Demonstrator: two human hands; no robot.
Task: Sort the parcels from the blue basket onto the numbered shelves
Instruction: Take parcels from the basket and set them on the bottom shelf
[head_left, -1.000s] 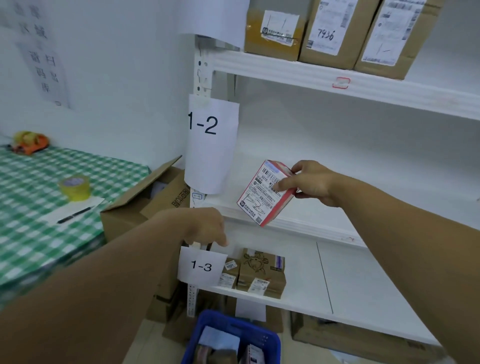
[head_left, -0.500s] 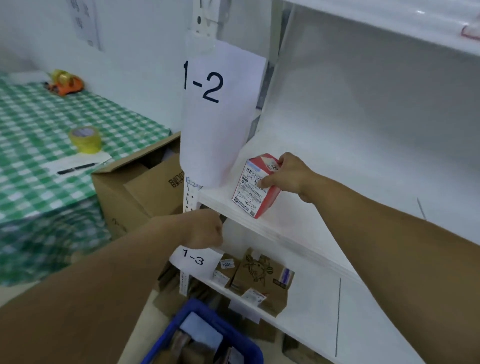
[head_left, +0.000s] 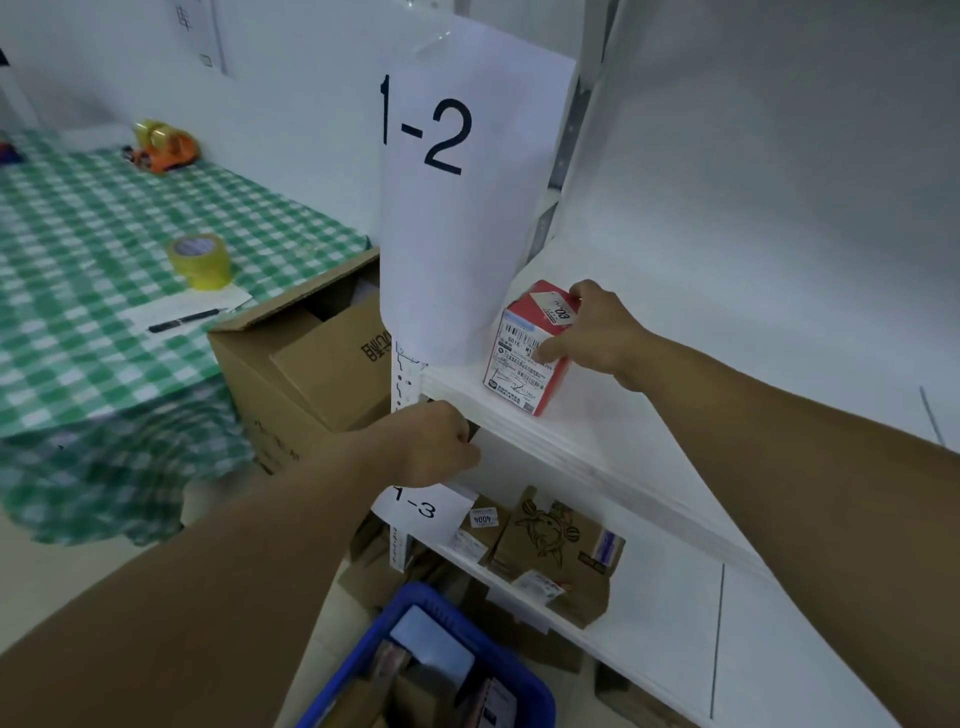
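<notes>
Red parcel is being gripped on shelf 1-2 by the right hand; left hand is fisted; blue basket is holding more.

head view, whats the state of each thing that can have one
red parcel: upright on shelf 1-2, gripped
right hand: closed on the red parcel
left hand: fist at the shelf edge, contents unclear
cardboard box: flaps open
blue basket: holds parcels
pen: lying on paper
</notes>
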